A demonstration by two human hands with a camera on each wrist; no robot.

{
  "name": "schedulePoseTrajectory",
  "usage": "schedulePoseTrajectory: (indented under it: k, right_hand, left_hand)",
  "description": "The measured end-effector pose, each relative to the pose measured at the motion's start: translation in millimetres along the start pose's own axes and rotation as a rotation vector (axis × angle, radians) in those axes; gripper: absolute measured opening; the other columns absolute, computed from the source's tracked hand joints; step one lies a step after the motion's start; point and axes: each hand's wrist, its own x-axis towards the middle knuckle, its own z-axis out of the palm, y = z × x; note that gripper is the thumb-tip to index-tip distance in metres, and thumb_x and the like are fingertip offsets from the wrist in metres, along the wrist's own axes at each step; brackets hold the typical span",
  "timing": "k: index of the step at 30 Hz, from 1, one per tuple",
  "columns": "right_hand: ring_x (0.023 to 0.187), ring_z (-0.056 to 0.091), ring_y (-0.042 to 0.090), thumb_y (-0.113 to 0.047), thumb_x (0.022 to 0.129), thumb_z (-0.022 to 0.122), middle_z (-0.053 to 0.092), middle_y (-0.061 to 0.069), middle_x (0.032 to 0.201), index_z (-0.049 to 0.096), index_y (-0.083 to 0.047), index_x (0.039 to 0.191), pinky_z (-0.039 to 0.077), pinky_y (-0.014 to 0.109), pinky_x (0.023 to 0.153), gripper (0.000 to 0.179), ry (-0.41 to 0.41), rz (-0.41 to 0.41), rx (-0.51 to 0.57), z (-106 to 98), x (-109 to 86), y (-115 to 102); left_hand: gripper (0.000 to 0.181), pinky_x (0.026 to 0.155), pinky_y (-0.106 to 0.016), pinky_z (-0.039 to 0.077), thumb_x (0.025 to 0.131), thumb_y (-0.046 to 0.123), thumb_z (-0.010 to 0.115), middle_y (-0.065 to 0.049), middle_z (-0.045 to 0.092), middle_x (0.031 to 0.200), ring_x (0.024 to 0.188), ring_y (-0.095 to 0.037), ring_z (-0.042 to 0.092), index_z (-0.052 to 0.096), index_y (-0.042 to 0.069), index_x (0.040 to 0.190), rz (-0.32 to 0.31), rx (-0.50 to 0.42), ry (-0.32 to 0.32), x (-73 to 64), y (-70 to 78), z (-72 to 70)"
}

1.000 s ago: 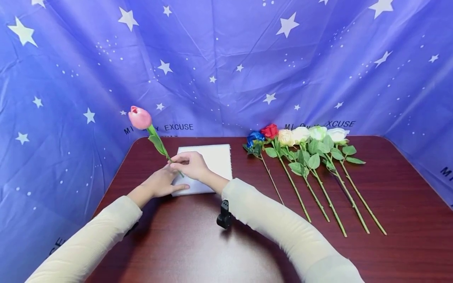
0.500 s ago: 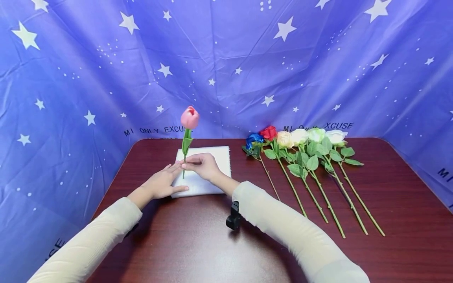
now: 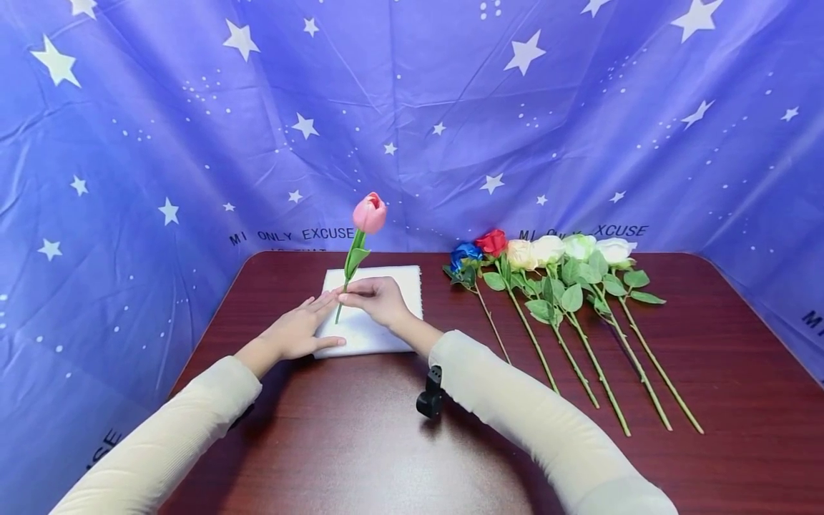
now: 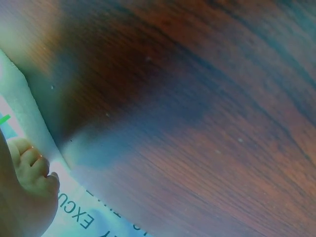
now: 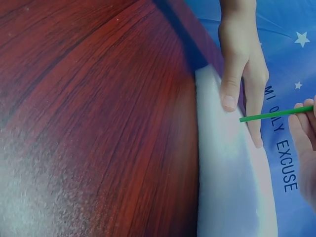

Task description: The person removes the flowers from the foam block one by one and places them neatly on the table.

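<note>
A pink tulip (image 3: 370, 213) stands nearly upright, leaning slightly right, over a white foam block (image 3: 386, 337). My right hand (image 3: 381, 302) pinches its green stem between thumb and fingers. The left hand (image 3: 292, 335) rests on the block's left side, thumb and fingers spread out straight. In the right wrist view, the stem's cut end (image 5: 243, 119) points toward the left hand (image 5: 242, 59), above the foam (image 5: 227, 173); whether it touches the foam I cannot tell. Only part of a hand (image 4: 34, 197) shows at the left wrist view's edge.
On the table (image 3: 360, 443) to the right lie several roses side by side: a blue rose (image 3: 465, 254), a red rose (image 3: 492, 242), a cream rose (image 3: 520, 254) and several whitish roses (image 3: 614, 250). A blue starry curtain (image 3: 412, 107) hangs behind the table.
My right hand has shifted right with the tulip, turning it from a strong left lean to nearly upright with a slight right lean. The left hand stays on the foam block.
</note>
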Motion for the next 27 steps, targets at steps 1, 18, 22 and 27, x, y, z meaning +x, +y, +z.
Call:
schedulePoseTrajectory:
  k: [1,18,22,27]
  right_hand:
    - [0.098,0.071,0.030,-0.003,0.083,0.072,0.071,0.024,0.103,0.072,0.008,0.102,0.058,0.024,0.081,0.022,0.008,-0.002,0.017,-0.3,0.1,-0.7]
    - [0.098,0.072,0.029,0.000,0.085,0.069,0.068,0.028,0.105,0.069,0.011,0.106,0.058,0.032,0.084,0.024,0.051,0.001,0.202,-22.8,5.6,-31.1]
    - [0.092,0.074,0.024,0.002,0.085,0.068,0.067,0.031,0.104,0.067,0.014,0.107,0.058,0.032,0.084,0.025,0.061,-0.001,0.207,-38.0,-1.2,-34.2]
    - [0.085,0.074,0.013,0.004,0.085,0.067,0.067,0.032,0.105,0.066,0.016,0.107,0.058,0.033,0.084,0.025,0.090,0.020,0.219,-58.0,-10.4,-28.9]
  left_hand:
    - [0.092,0.121,-0.051,0.020,0.088,0.058,0.057,-0.013,0.022,0.161,0.146,-0.030,0.031,0.021,0.004,0.153,-0.001,0.000,0.002,-0.1,0.2,-0.1]
    - [0.093,0.121,-0.050,0.021,0.087,0.059,0.057,-0.017,0.026,0.159,0.148,-0.029,0.026,0.024,0.000,0.151,-0.011,0.023,-0.006,1.1,-2.4,-0.5]
    - [0.093,0.121,-0.050,0.021,0.087,0.059,0.058,-0.016,0.026,0.159,0.148,-0.030,0.026,0.025,0.001,0.151,-0.009,0.020,-0.006,0.7,-1.1,-0.3]
    - [0.092,0.121,-0.050,0.022,0.086,0.059,0.058,-0.016,0.026,0.159,0.148,-0.030,0.026,0.026,0.001,0.151,-0.016,0.024,-0.008,0.6,1.6,0.2]
